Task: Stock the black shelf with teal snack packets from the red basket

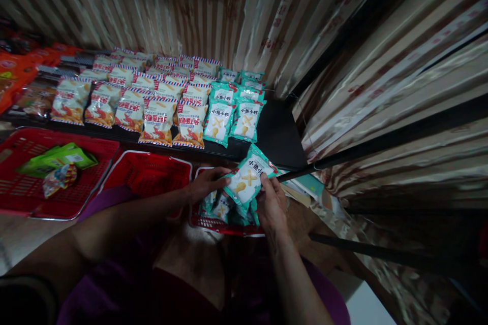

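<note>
From my remote place, I see the left hand (208, 185) and the right hand (273, 202) holding one teal-and-white plastic snack packet (247, 176), tilted above a red plastic basket (232, 230). The right fingers pinch its right edge; the left fingers are nearly together at its left edge (how hard they press, I cannot tell). Similar teal-and-white packets (218, 123) stand on the flat black shelf (280, 124). I judge the step in hand is handling this single packet; the next move calls for gentle, even support, without brushing the standing ones.
</note>
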### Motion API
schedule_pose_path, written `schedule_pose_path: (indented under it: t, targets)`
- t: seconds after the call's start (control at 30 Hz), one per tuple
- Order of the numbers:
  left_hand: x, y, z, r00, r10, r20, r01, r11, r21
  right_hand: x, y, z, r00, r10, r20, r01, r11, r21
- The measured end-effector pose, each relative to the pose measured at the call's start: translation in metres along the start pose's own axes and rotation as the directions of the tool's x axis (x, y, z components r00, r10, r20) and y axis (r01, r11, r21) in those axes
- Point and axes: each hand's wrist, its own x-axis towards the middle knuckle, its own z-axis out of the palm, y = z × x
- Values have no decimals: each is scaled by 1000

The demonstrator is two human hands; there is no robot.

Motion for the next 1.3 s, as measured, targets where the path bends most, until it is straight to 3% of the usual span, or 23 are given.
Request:
schedule_pose_path:
  t: [0.27, 0.47, 0.6, 0.67, 0.8, 1.0, 1.3]
  targets:
    - [0, -1, 0, 998, 53, 31, -53, 999, -1, 1, -2, 3, 1000, -18, -18, 18, 1000, 7]
    - [-3, -3, 1, 997, 78, -3, -77, 990, 122, -1, -3, 1, 998, 29, 56, -29, 1000, 0]
    - [0, -1, 5, 984, 179, -4, -172, 952, 255, -3, -6, 0, 998, 20, 55, -19, 1000, -3]
    - [1, 0, 8, 953, 300, 37, -293, 889, 352, -3, -7, -1, 1000, -10, 29, 10, 1000, 1]
    - [3, 3, 18, 830, 542, 133, -507, 632, 586, -1, -8, -5, 999, -41, -22, 41, 999, 1]
    - [4, 5, 27, 729, 625, 279, -599, 386, 702, -2, -11, -9, 999, -43, -25, 43, 999, -13]
    - [2, 4, 29, 690, 659, 299, -628, 341, 699, -4, -11, -8, 998, -52, -23, 52, 998, -24]
